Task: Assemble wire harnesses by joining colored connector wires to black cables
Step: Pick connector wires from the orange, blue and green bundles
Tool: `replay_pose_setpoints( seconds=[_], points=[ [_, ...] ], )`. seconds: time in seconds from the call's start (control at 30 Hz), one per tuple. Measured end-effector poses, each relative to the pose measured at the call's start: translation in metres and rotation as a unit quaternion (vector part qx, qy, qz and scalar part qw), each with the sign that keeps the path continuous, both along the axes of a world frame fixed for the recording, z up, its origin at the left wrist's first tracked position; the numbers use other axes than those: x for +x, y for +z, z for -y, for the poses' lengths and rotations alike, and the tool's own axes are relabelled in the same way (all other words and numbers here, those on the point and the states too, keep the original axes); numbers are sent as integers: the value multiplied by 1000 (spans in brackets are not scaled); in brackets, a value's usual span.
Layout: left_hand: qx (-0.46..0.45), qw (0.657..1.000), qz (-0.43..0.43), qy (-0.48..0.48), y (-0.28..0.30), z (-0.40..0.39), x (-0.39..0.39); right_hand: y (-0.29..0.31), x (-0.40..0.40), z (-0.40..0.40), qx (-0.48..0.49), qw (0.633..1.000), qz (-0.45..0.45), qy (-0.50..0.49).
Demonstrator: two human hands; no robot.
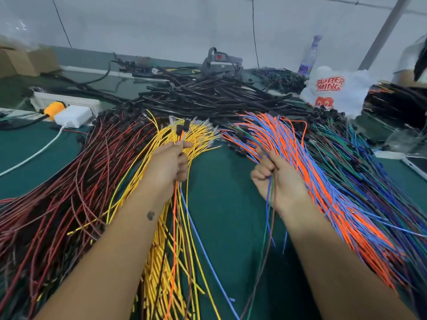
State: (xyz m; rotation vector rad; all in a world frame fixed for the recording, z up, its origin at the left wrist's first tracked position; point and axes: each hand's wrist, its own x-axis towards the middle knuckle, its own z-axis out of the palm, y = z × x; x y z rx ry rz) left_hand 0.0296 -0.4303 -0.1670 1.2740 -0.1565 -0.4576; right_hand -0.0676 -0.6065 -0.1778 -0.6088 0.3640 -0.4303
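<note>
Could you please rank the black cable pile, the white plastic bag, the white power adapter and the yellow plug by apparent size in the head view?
1. black cable pile
2. white plastic bag
3. white power adapter
4. yellow plug

All lie at a similar distance, so the order seems reliable.

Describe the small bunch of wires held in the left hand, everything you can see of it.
The bunch of wires is a thin handful of insulated strands: orange, light blue, yellow and a dark brownish one. The left hand grips it, fingers curled round it. Above the fist the ends rise to small black connectors. Below the hand the strands hang loose and fan out toward the viewer, over the green table cover and beside the yellow wire pile. How many strands there are I cannot tell.
</note>
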Motion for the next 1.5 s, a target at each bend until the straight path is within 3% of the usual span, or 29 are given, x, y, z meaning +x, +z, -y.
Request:
replay_pose_setpoints(
  seconds=[0.2, 0.33, 0.47, 0.63, 0.7, 0.83, 0.97, 1.07, 1.13, 1.23, 1.33, 1.43, 1.5],
  points=[
    [69, 996, 52, -26, -1, 9, -3, -5, 31, -69, -166, 986, -25, -8],
    [78, 993, 88, -12, -2, 8, -4, -5, 34, -93, -351, 933, -29, -66],
    [50, 995, 85, -18, -2, 6, -2, -4, 26, -100, -422, 902, -4, -93],
    [2, 998, 60, -7, 0, 4, -4, -3, 23, -105, -437, 885, 23, -156],
    [-7, 999, 53, -6, 2, 5, -7, -5, 21, -105, -523, 843, -7, -126],
    [5, 999, 46, 11, 4, 6, -14, -9, 21, -105, -694, 707, -126, -57],
    [5, 999, 38, 10, 4, 2, -14, -10, 17, -107, -759, 634, -134, -62],
    [35, 998, 50, 11, 4, 2, -13, -9, 17, -104, -780, 605, -146, -60],
    [46, 997, 63, 12, 3, 3, -15, -8, 16, -100, -747, 643, -156, -61],
    [70, 992, 100, 7, 3, 4, -17, -8, 20, -93, -610, 774, -140, -93],
    [55, 991, 121, -22, 5, 4, -18, -6, 24, -83, -478, 863, -112, -117],
    [85, 982, 150, -77, 5, 4, -19, -2, 23, -72, -414, 902, -76, -96],
    [92, 976, 164, -113, 3, 5, -21, -1, 22, -69, -420, 904, -41, -60]
  ],
)
